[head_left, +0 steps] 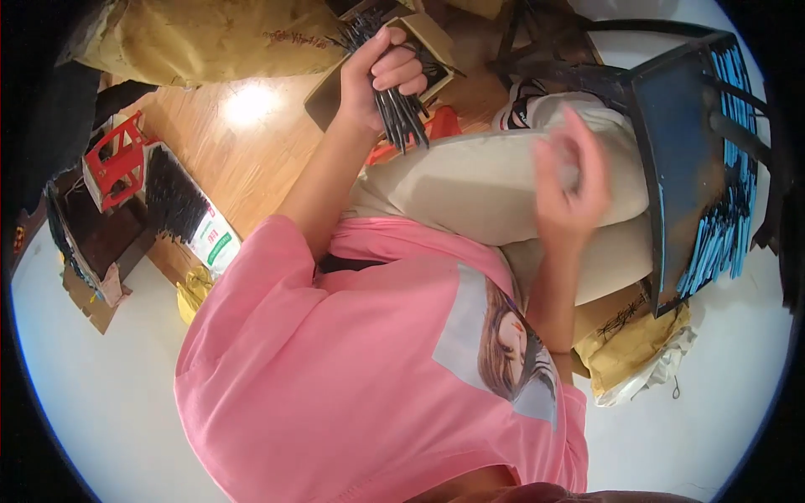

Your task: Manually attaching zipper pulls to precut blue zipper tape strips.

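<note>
My left hand point(384, 74) is closed around a bundle of thin black sticks point(402, 117). Their lower ends fan out below my fist and the other ends stick up above it. Right behind that hand stands an uncovered cardboard box point(323, 99); more dark sticks show at its edge. My right hand point(572, 172) is raised over my beige trousers point(470, 172), smeared by motion. Its thumb and fingers are curved and apart, with nothing visible between them. What exactly the black sticks are cannot be made out.
A black-framed table or rack point(688, 159) with several blue and black sticks stands at the right. At the left are a red plastic stool point(117, 159) and a pile of black sticks point(173, 197). A large yellow-brown sack point(201, 42) lies at the back; another point(629, 348) sits lower right.
</note>
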